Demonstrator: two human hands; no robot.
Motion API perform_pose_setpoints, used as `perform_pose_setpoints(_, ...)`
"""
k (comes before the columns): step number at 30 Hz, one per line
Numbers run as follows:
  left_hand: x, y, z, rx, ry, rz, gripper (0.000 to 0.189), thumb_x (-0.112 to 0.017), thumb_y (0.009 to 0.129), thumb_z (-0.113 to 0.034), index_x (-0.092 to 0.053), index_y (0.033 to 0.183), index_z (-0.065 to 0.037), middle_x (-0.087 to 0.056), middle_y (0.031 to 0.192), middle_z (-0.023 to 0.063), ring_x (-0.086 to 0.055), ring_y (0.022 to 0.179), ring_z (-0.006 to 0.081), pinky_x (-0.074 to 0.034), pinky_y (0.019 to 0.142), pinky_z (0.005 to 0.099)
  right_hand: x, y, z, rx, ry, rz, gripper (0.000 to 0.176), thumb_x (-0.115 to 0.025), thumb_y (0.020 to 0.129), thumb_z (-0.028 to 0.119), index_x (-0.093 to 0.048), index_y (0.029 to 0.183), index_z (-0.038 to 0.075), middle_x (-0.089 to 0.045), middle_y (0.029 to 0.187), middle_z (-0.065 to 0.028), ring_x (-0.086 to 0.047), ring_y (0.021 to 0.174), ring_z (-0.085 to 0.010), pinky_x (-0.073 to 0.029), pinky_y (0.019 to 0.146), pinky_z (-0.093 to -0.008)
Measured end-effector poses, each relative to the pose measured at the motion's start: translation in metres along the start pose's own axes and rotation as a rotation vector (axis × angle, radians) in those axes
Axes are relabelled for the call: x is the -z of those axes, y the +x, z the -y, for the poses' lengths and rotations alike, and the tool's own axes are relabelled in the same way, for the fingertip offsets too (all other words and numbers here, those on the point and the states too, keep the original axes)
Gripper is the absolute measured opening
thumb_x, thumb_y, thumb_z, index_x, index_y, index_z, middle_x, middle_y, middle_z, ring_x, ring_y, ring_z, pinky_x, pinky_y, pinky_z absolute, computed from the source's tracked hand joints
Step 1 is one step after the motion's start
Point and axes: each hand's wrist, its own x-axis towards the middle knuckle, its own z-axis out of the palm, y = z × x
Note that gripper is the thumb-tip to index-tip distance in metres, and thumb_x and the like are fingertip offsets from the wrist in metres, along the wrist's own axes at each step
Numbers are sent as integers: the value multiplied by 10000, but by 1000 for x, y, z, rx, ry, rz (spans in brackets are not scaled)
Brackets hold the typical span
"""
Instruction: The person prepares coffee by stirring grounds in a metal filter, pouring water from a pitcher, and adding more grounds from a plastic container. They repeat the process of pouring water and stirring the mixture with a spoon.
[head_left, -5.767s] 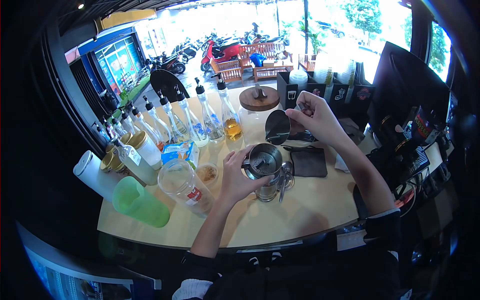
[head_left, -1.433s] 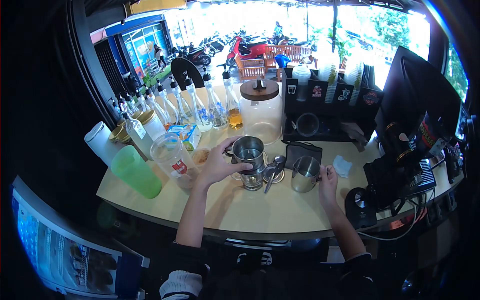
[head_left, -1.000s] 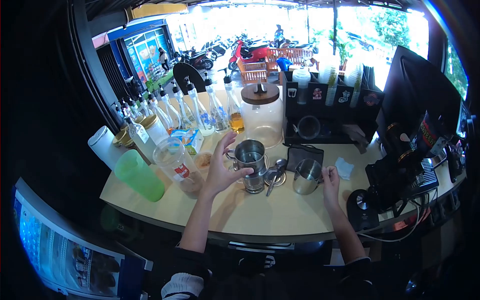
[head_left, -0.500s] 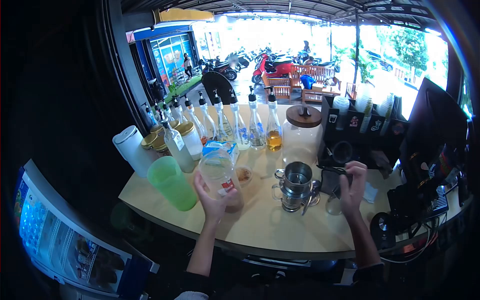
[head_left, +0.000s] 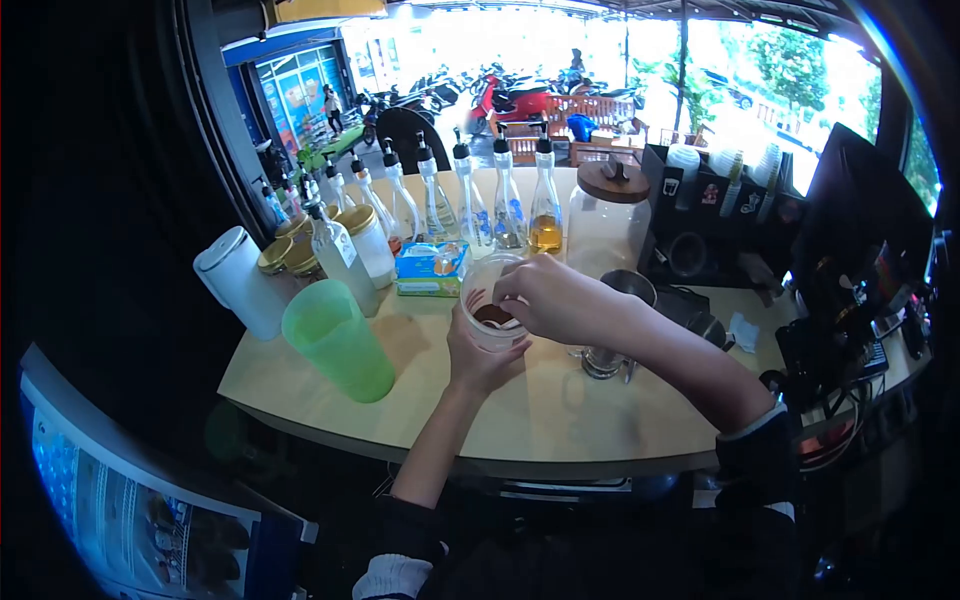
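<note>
While the left hand (head_left: 482,362) curls around the clear jar (head_left: 493,338), well inside the counter (head_left: 560,425)'s front edge, apart from the green pitcher (head_left: 340,342), the right hand (head_left: 560,300), earlier away, reaches in, fingers bunched, grip unclear.

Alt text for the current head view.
Left hand holds a clear plastic container with brown contents; right hand reaches into its mouth, over a pale counter. Translucent green plastic pitcher at left, clear pump-top bottles behind.
</note>
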Motion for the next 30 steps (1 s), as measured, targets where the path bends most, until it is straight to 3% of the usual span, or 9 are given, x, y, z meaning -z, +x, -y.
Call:
perform_pose_setpoints(2,-3,-4,-1,67,-189,6,992,-909,517,-275,-370,1296,21,-508,1246,180,-519,1178,284,-432,1005,395,-5,4,2,-203,-125,327,150,-559,791,62,-665,807,-43,-653,809,-199,-648,789,-336,-510,763,-389)
perform_pose_setpoints(6,0,-8,22,-156,176,28,1040,-911,506,-345,-351,1307,9,-480,1269,185,-494,1199,314,-412,1022,427,-34,3,0,-162,-312,406,219,-684,646,129,-669,813,-12,-677,801,-161,-674,743,-299,-541,705,-393)
perform_pose_setpoints(8,0,-11,20,-389,254,38,1079,-906,502,-409,-333,1321,-5,-451,1300,187,-459,1227,340,-369,1055,448,-43,0,2,-166,-265,319,286,-671,671,202,-659,858,-14,-671,865,-186,-671,805,-304,-535,728,-397)
perform_pose_setpoints(10,0,-15,22,-329,124,59,1099,-905,500,-431,-323,1331,-9,-427,1323,173,-435,1249,345,-297,1100,481,-50,-3,5,-230,-330,479,188,-639,682,138,-644,819,10,-656,735,-154,-669,742,-304,-531,660,-387)
perform_pose_setpoints(11,2,-15,19,-358,172,56,1108,-906,494,-430,-318,1333,-9,-427,1317,171,-436,1249,348,-270,1110,498,-53,-3,7,-328,-245,532,355,-600,759,294,-646,899,-30,-659,898,-206,-661,867,-324,-528,758,-407)
perform_pose_setpoints(17,3,-18,14,-376,228,77,1063,-898,528,-376,-296,1330,-24,-429,1321,171,-433,1258,352,-205,1124,556,-53,-11,19,-279,-262,258,152,-606,714,112,-642,800,-9,-655,774,-174,-668,729,-305,-540,651,-361)
perform_pose_setpoints(22,3,-18,13,-444,227,38,997,-876,590,-322,-275,1332,-37,-424,1332,182,-423,1265,367,-191,1122,569,-32,-19,48,-263,-366,332,138,-618,697,50,-649,808,-26,-656,784,-176,-668,747,-306,-545,672,-361)
perform_pose_setpoints(27,1,-18,13,-512,196,-5,988,-874,603,-301,-266,1351,-86,-404,1341,134,-388,1293,295,-182,1154,465,-31,-21,58,-303,-379,316,129,-617,693,23,-650,805,-32,-656,804,-180,-668,763,-300,-547,684,-358)
perform_pose_setpoints(30,1,-20,14,-484,187,-12,1003,-885,577,-312,-274,1331,-58,-429,1322,176,-421,1258,367,-216,1116,550,-31,-22,59,-282,-411,355,130,-619,692,19,-651,810,-24,-655,807,-174,-667,759,-299,-547,682,-360)
